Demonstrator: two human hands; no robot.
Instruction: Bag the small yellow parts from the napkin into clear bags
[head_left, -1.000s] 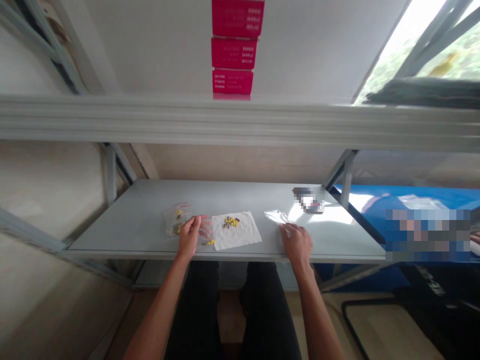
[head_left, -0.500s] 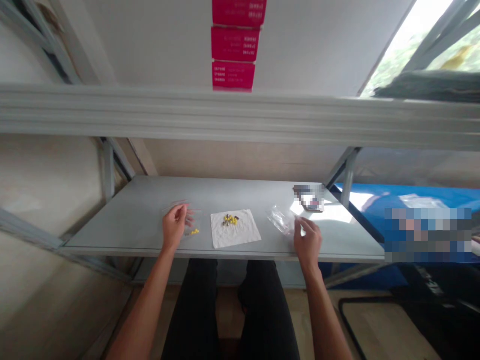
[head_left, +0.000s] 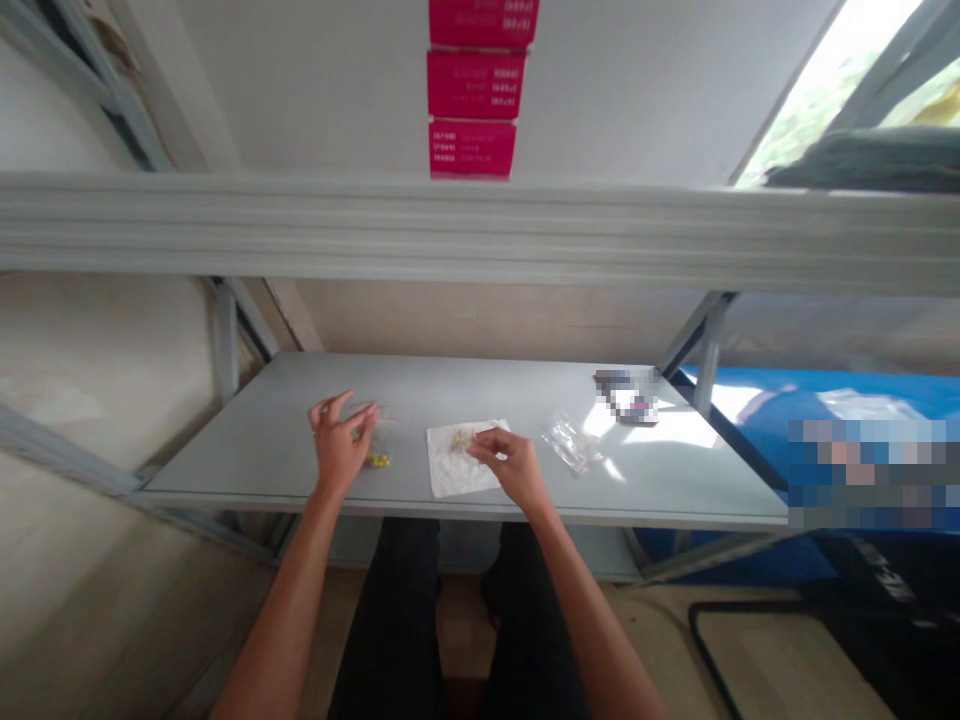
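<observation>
Yellow and tiny, a few pieces show at the lower edge of a clear bag, left of centre in my view. Near the middle of the frame I see a small pile, pale yellowish and blurred, on a wrinkled white cloth. My right hand reaches over the cloth's right side, thumb and forefinger drawn close together at the pile; I can't tell whether they grip a piece. My left hand is at the clear bag, fingers bent and spaced apart; whether its thumb and forefinger pinch the plastic, I can't tell. Right of the cloth, a crinkled transparent packet lies flat on the grey table, catching light.
</observation>
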